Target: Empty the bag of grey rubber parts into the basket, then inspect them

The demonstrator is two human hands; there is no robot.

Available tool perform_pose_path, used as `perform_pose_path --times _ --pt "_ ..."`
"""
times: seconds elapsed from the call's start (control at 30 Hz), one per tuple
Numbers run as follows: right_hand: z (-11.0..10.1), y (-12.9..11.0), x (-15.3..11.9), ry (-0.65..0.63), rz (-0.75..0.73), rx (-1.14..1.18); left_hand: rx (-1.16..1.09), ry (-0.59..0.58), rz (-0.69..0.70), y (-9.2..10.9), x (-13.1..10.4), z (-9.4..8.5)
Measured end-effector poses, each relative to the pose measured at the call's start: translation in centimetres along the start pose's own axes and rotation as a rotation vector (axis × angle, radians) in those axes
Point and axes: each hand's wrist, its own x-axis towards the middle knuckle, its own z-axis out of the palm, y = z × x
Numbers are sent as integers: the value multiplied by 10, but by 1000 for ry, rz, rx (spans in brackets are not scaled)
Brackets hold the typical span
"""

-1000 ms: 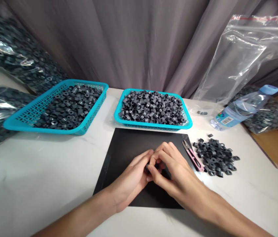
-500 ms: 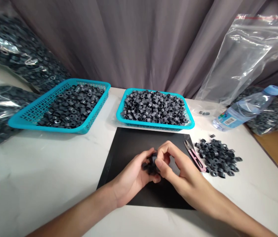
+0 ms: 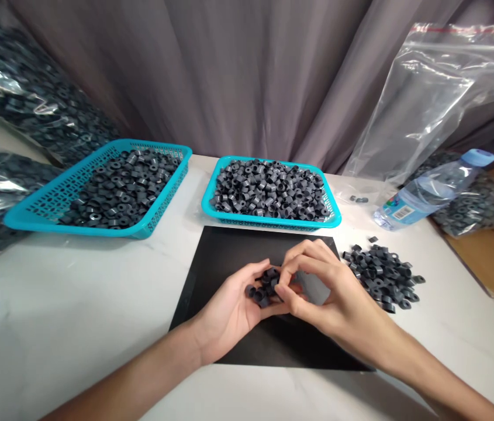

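My left hand [image 3: 233, 307] is cupped, palm up, above a black mat [image 3: 211, 257] and holds several small dark grey ring-shaped pieces [image 3: 262, 294]. Over that palm, my right hand [image 3: 317, 286] has its thumb and index finger pinched together at the edge of the pieces; whether a piece sits between those fingertips is too small to tell. A loose pile of similar pieces [image 3: 380, 272] lies on the white table to the right of the mat.
Two blue baskets [image 3: 141, 229] [image 3: 273, 222] of grey pieces stand behind the mat, one farther left. Bags of pieces [image 3: 31, 93] are at the left. A water bottle [image 3: 431, 190], a clear plastic bag [image 3: 413, 105] and a cardboard box [image 3: 483, 257] are at the right.
The fingers of my left hand have opened out, showing more of the pieces. My right hand has shifted slightly and now covers the pink snips. The whole view has moved a little.
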Motion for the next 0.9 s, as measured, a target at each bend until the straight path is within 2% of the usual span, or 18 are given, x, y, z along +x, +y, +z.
perform_pose_path --times 0.1,0.3,0.63,0.9 --pt "0 2 1 10 13 31 -20 27 13 -1 -1 2" --pt "-12 6 2 133 46 79 49 52 -15 -1 0 2" --pt "-14 17 1 102 50 35 55 61 -12 -3 0 -1" --pt "-25 24 4 103 28 -14 12 63 -11 -2 2 -1"
